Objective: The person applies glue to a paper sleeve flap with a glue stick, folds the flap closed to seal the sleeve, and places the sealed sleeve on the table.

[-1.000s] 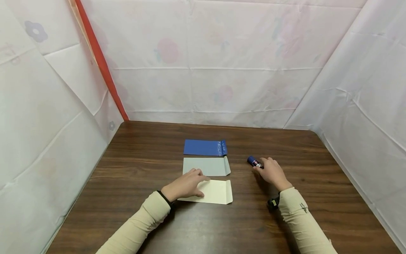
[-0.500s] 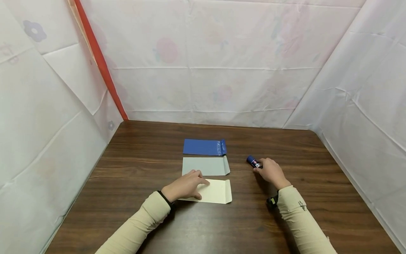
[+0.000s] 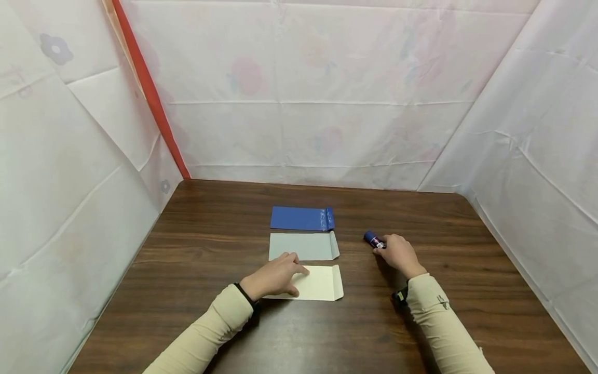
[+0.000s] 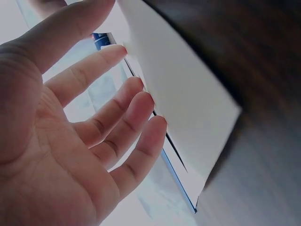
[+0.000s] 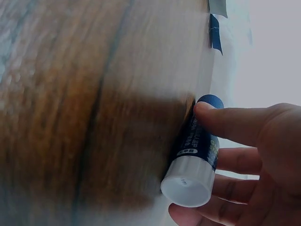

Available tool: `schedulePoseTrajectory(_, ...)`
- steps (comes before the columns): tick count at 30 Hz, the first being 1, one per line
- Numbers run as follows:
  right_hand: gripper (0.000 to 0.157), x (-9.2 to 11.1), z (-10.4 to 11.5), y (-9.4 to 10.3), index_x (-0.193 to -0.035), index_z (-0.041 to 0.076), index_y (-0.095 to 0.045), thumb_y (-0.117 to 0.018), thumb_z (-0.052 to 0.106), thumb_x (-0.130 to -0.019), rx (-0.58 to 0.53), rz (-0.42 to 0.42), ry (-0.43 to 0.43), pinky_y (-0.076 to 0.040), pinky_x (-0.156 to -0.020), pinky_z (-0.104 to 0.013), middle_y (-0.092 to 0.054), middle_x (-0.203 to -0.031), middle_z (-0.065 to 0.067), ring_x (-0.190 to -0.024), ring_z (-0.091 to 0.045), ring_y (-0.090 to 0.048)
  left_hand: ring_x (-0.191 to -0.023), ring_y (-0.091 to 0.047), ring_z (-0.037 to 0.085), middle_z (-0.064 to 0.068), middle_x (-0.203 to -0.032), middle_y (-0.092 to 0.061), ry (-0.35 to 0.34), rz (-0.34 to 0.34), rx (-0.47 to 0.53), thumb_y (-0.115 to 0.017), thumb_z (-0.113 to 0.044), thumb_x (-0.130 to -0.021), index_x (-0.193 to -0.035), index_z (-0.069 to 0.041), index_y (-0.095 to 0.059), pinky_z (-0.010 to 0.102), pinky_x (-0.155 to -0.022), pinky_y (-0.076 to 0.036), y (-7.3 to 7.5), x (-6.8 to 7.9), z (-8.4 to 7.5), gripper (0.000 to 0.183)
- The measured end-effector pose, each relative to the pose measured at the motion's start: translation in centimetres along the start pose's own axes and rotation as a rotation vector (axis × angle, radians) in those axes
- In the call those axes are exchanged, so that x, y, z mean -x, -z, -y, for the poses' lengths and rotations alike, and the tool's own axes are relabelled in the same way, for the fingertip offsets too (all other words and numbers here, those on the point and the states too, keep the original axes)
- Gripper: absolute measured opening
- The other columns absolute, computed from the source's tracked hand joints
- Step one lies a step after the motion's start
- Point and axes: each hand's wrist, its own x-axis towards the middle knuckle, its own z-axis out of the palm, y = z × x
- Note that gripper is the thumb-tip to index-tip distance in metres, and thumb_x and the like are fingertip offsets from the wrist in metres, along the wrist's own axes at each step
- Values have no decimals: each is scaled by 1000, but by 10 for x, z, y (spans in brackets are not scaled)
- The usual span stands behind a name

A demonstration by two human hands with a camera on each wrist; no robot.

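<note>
A cream envelope (image 3: 318, 284) with its flap opened out to the right lies flat on the table. My left hand (image 3: 274, 277) rests its fingertips on that envelope, thumb spread apart; in the left wrist view the fingers (image 4: 141, 108) are gently bent and grip nothing. To the right, my right hand (image 3: 398, 255) holds a glue stick (image 3: 372, 239), which lies on or just over the tabletop. In the right wrist view the thumb presses one side of the glue stick (image 5: 200, 141), fingers behind it, its white base toward the camera.
Beyond the cream envelope lie a grey-green envelope (image 3: 299, 246) and a blue envelope (image 3: 296, 218), flaps to the right. Shiny streaks mark the blue one near its flap. White sheeting (image 3: 299, 130) walls the brown wooden table (image 3: 210, 218) at the back and sides.
Both hands stay nearly where they were, the left on the cream envelope and the right at the glue stick. The view shifts slightly.
</note>
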Motion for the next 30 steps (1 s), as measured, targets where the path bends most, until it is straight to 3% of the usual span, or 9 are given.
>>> schedulePoseTrajectory(8, 47, -1, -1, -2, -123, -7, -62, -69, 25, -90, -27, -22, -2, -49, -65, -40, -67, -109, -26, -76, -27, -62, -93, -51, 19, 6, -108, -60, 19, 7, -1, -85, -29, -73, -119, -12, -70, 28, -76, -46, -2, 0, 0, 51)
schedulePoseTrajectory(30, 40, 1, 7, -1, -115, -4, -68, -71, 27, -89, -94, -87, 28, -45, -63, -36, -70, -99, -19, -71, -21, -56, -85, -49, 17, 8, -103, -62, 21, -27, 85, -76, -25, -85, -114, -9, -71, 28, -74, -42, 1, -1, 3, 34)
